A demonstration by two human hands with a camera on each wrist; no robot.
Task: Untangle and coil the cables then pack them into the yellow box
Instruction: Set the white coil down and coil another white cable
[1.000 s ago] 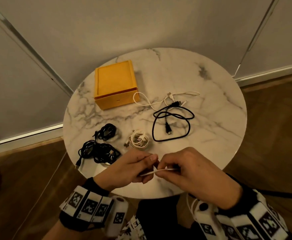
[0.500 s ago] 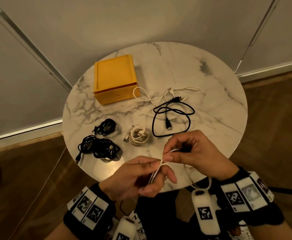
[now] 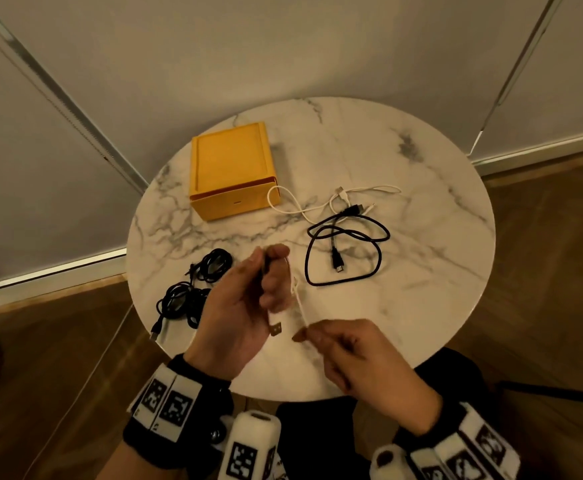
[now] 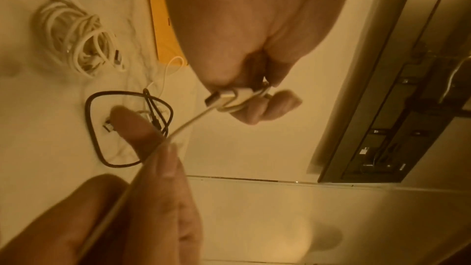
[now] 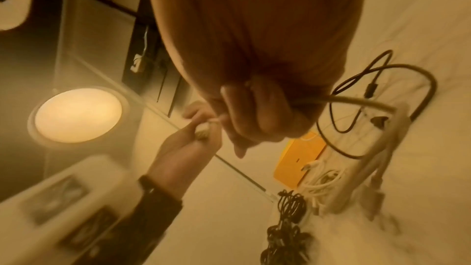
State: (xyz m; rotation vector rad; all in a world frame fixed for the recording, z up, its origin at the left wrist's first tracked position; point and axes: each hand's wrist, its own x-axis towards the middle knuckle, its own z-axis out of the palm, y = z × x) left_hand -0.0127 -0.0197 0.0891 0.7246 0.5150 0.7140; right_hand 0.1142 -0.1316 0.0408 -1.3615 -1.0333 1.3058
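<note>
A thin white cable [image 3: 298,299] runs taut between my two hands above the near part of the marble table [image 3: 421,271]. My left hand [image 3: 272,271] grips its plug end with loops wound round the fingers [image 4: 254,112]. My right hand [image 3: 303,336] pinches the cable a short way below, nearer the table's front edge. The shut yellow box [image 3: 231,168] stands at the back left. A loose black cable [image 3: 345,251] and a loose white cable [image 3: 317,202] lie to its right. Two coiled black bundles [image 3: 210,265] [image 3: 182,303] lie at the left. A coiled white bundle [image 4: 76,37] lies under my left hand.
The table is small and round, with wood floor [image 3: 542,271] on all sides and a pale wall [image 3: 283,46] behind it. The loose white cable's loop touches the box's front right corner. Bare marble lies at the table's right side.
My left hand has risen and moved away from me over the white bundle. My right hand has dropped back toward the front edge. The cable between them has pulled straight.
</note>
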